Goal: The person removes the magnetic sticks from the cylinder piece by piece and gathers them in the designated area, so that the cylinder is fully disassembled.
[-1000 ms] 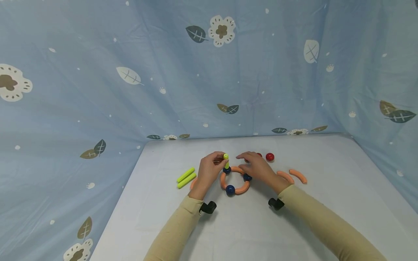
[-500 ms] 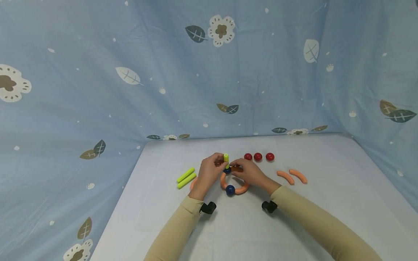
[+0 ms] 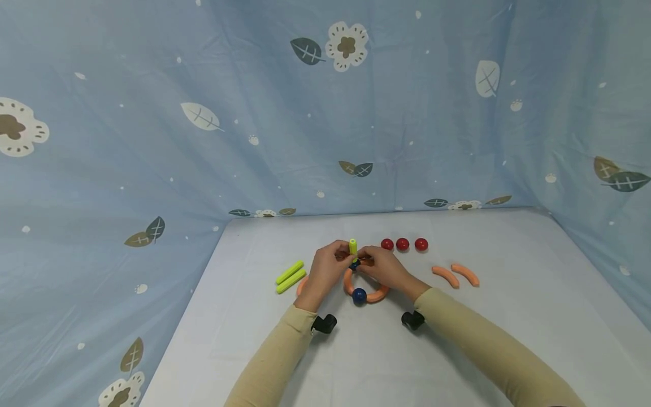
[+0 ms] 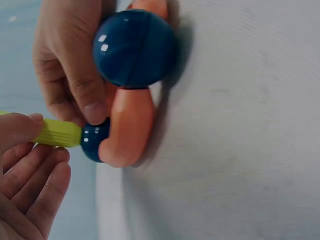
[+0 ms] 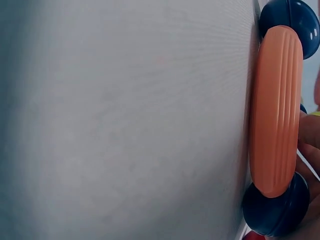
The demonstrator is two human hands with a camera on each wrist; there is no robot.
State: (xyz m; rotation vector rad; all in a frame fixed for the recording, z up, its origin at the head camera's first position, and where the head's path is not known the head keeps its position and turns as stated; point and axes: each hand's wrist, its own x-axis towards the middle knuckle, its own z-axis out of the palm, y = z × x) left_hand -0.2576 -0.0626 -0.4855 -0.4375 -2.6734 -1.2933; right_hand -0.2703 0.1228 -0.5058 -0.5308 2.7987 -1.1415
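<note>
A ring of orange curved rods (image 3: 377,295) and blue balls lies on the table. My left hand (image 3: 328,268) pinches a yellow-green toy rod (image 3: 353,247) between thumb and fingers, upright on the ring's far blue ball (image 4: 95,140). In the left wrist view the rod's end meets that ball. My right hand (image 3: 387,268) grips the same ball from the other side, its thumb (image 4: 87,97) pressed on it. The near blue ball (image 3: 359,297) faces me. In the right wrist view a curved rod (image 5: 277,110) joins two balls; the right fingers are partly hidden behind it.
Two more yellow-green rods (image 3: 291,277) lie left of my left hand, beside an orange piece (image 3: 302,285) partly covered by it. Three red balls (image 3: 402,244) stand in a row behind the right hand. Two orange curved rods (image 3: 465,275) lie to the right. A patterned cloth (image 3: 396,113) hangs behind.
My right hand has come left and down from beside the red balls to the ring's far blue ball and now holds it. The left hand keeps the yellow-green rod in almost the same place.
</note>
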